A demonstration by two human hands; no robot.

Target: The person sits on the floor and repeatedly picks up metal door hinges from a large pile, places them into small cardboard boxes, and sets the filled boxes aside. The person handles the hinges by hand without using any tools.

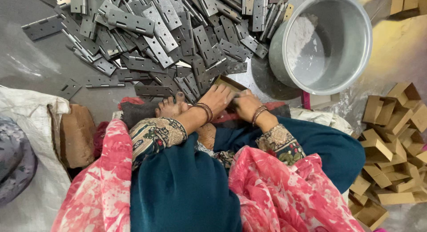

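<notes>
Pink flowered cloth (284, 192) and dark teal trousers (182, 187) fill the near view, the person sitting cross-legged on the floor. Both hands meet just past a bare foot (171, 108): the left hand (218, 98) is closed on a small brown cardboard box (229, 84), steadying it, while the right hand (246, 104) presses against its side; whether those fingers grip cannot be told. Grey metal hinges (164, 36) lie heaped within reach, beside a metal pot (329, 40). More boxes (391, 143) pile up at the right.
</notes>
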